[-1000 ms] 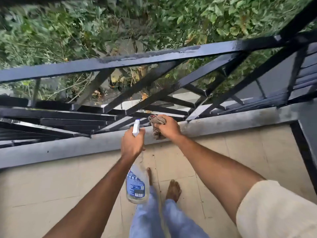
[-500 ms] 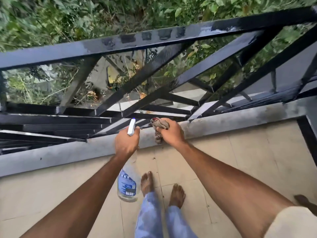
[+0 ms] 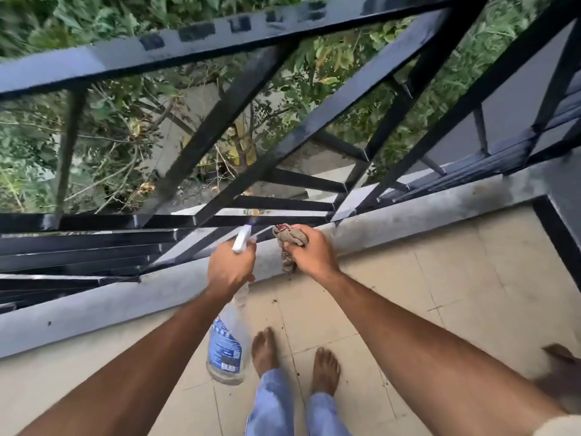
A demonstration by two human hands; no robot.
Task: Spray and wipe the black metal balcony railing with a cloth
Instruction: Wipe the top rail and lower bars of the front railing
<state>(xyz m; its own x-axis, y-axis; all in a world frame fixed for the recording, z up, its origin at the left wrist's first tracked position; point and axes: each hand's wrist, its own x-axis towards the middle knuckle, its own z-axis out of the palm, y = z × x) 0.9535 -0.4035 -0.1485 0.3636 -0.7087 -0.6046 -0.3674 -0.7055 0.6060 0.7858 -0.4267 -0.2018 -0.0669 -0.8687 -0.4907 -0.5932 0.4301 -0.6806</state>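
The left hand (image 3: 231, 272) grips the spray bottle (image 3: 227, 341), nozzle toward the railing (image 3: 220, 36); the right hand (image 3: 309, 251) holds the bunched cloth (image 3: 290, 239) ready for wiping.

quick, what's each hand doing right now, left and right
Left hand: closed around the neck of the spray bottle.
Right hand: closed on the bunched cloth, low by the railing.

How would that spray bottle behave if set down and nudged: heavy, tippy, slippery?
The spray bottle looks clear and mostly empty, so it is probably light. Tall and narrow with the trigger head on top, it may tip easily if nudged. Its smooth plastic could be slick when wet; the left hand grips it at the neck.
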